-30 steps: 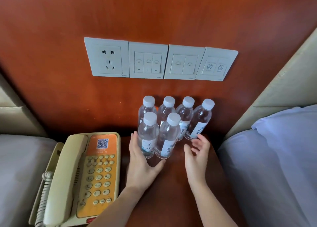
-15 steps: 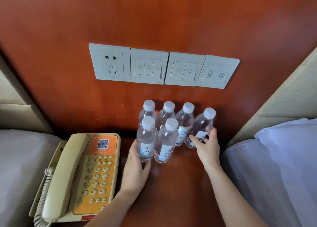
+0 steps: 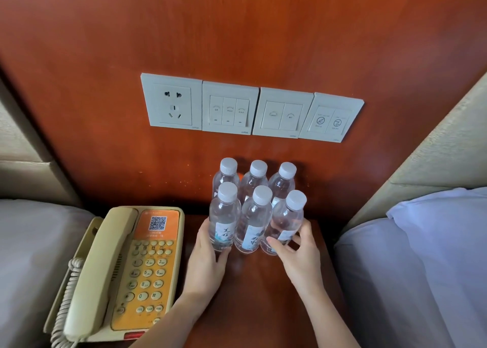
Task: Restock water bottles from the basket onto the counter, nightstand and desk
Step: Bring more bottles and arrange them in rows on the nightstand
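Wooden bench (image 3: 263,295) carried telephone (image 3: 126,268) at left. Six water bottles (image 3: 254,221) stood upright in two touching rows by wall. Outer pair: left grip (image 3: 208,260) cupped front-left bottle (image 3: 224,216); right grip (image 3: 303,255) pinched front-right bottle (image 3: 288,218). Best practice: squeeze low, inward, evenly; avoid tipping.

Brings the rightmost bottle (image 3: 288,220) out of the far row into the near row, at its right end: three and three instead of four and two. Grips it low with the right hand (image 3: 299,253), earlier open beside it.
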